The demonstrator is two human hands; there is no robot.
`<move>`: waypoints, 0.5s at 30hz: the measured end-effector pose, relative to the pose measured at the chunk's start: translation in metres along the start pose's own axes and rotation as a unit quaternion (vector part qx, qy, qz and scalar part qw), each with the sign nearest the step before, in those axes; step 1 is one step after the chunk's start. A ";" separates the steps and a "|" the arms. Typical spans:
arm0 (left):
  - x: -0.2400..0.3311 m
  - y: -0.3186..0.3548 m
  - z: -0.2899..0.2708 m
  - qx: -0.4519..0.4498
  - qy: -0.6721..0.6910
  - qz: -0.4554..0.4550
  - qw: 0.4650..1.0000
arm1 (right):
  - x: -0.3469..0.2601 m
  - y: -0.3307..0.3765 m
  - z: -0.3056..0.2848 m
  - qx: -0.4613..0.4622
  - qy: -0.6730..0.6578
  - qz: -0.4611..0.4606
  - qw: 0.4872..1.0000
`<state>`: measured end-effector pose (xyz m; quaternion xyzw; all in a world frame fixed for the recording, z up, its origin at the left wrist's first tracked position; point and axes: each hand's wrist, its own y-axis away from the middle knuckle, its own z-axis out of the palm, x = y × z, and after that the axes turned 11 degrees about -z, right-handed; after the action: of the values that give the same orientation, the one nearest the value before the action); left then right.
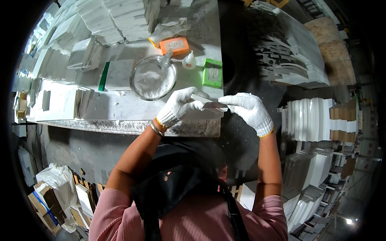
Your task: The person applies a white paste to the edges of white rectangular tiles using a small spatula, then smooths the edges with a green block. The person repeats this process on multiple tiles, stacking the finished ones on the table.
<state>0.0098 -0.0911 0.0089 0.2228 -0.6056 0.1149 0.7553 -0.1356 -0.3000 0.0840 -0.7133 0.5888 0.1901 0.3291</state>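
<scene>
Both my hands wear white knit gloves. My left hand (179, 105) and my right hand (248, 109) together hold a small flat white stone strip (213, 105) above the near right corner of a stone worktable (120, 116). Each hand pinches one end of the strip. Just beyond my left hand stands a glass bowl (153, 77) with white powder or paste and a tool resting in it.
On the table lie an orange box (175, 45), a small white squeeze bottle (189, 61), a green box (212, 72), a white tile with a green edge (116, 75) and stacks of white tiles (112, 20). More tile stacks (309, 118) fill the right side and floor.
</scene>
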 end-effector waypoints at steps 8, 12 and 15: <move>-0.004 -0.003 -0.004 -0.013 -0.027 0.026 0.999 | 0.002 -0.051 0.016 0.007 -0.005 -0.117 0.993; -0.028 -0.005 -0.010 0.021 -0.009 0.003 1.000 | 0.003 -0.049 0.012 -0.064 0.006 -0.100 0.993; -0.003 -0.002 -0.005 -0.019 -0.047 0.050 0.997 | 0.004 -0.025 -0.002 -0.066 -0.026 -0.053 0.996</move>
<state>0.0142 -0.0902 0.0053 0.1832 -0.6525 0.1307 0.7236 -0.1110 -0.3023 0.0888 -0.7586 0.5275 0.2297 0.3059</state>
